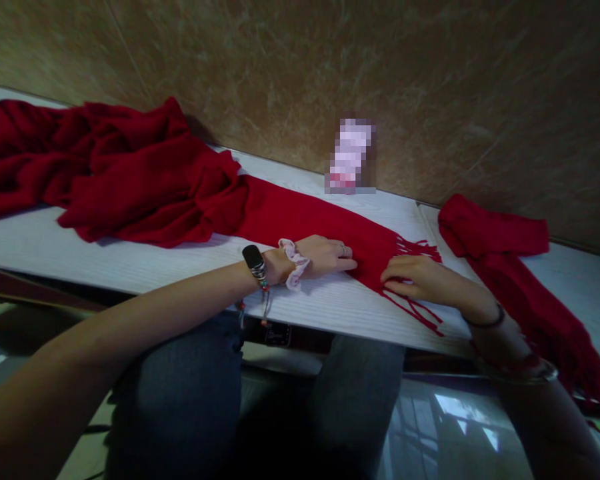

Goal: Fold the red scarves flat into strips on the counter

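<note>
A red scarf (305, 212) lies flat across the white table, its fringed end pointing right. My left hand (326, 256) rests on the scarf's near edge with fingers stretched out; a scrunchie and a dark wristband are on that arm. At the fringed end, my right hand (420, 277) has its fingers drawn together on the strands near the front corner. Several loose tassels stick out below and beyond that hand. The fingertips partly cover the strands they hold. Toward the left, the red cloth becomes a crumpled heap (135, 180).
Another red fringed piece, folded over at its top (500, 230), lies on the right and hangs over the front edge. A pixelated, phone-shaped object (350, 155) leans against the brown marbled wall (280, 73). The narrow white table (180, 267) has my knees beneath it.
</note>
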Available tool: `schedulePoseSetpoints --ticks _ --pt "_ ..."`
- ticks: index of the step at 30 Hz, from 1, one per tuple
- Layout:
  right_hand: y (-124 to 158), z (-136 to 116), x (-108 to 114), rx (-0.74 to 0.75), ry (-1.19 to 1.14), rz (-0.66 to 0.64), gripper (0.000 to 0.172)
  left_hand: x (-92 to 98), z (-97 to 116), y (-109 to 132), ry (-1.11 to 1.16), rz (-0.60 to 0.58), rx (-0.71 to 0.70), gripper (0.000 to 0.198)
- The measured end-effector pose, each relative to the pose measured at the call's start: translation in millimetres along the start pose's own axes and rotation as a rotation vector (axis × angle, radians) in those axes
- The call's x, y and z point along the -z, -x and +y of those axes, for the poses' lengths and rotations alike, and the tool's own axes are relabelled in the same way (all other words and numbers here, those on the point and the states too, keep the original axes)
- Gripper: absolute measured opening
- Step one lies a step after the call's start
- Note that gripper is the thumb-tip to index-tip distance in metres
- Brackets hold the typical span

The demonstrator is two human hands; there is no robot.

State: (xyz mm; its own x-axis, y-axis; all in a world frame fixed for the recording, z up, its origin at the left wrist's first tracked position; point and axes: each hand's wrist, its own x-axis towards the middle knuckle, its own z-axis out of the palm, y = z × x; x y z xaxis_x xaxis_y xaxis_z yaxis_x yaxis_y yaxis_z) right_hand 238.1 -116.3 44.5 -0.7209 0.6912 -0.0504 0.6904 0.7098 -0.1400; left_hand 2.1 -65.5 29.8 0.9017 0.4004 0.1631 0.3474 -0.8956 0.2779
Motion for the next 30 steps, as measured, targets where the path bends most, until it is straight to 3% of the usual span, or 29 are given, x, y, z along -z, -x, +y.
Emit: schedulePoseSetpoints --ticks 6,19,24,30 --pt "-0.7 -3.9 2.0 0.062 -0.074 -0.032 0.022 5.1 4.2 3.1 -0.038 -0.012 -0.015 0.028" --pt "0.5 -3.0 2.6 0.054 -0.056 -0.147 0.023 -14.2 -18.1 -13.9 -0.085 -0.068 -0.090 0.025" --pt "0.9 -3.6 3.5 0.045 -0.068 -0.149 0.024 -19.9 -11.0 -12.0 -0.002 -0.043 -0.137 0.021" --pt "4.1 2.0 4.3 0.009 -0.180 -0.203 0.024 -26.6 -3.3 -8.2 0.011 0.000 -0.114 0.034"
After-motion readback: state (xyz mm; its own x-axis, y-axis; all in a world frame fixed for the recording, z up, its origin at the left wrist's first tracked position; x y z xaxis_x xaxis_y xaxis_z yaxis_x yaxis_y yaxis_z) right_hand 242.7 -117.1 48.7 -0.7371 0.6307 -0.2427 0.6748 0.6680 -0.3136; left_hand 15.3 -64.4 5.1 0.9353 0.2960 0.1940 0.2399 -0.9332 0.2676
